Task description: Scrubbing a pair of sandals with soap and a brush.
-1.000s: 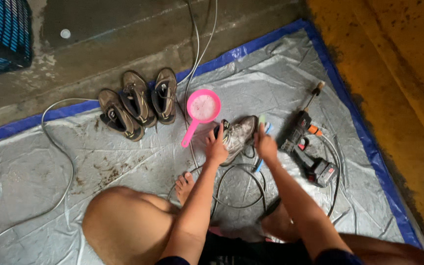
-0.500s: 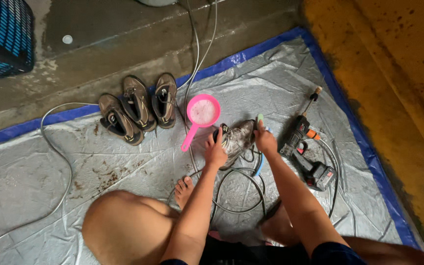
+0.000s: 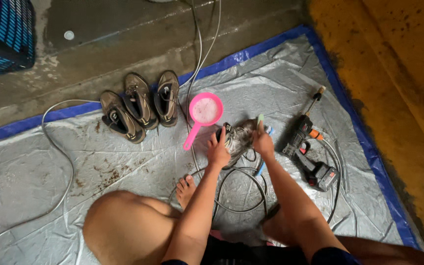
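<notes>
Scrubbing step: left hand [image 3: 218,151] grips the muddy shoe [image 3: 240,139] beside the pink scoop [image 3: 205,112]; right hand [image 3: 262,142] grasps the brush [image 3: 260,119].

One view only, from the head, looking steeply down past the person's own knees onto the grey tarp [image 3: 99,162]. The hands sit near centre frame, at arm's length; bare concrete runs along twelve o'clock, a yellow floor [image 3: 398,73] towards two o'clock

Both arms reach forward; left hand [image 3: 218,151] presses down, fingers spread, right hand [image 3: 262,142] curled in a grip.
</notes>
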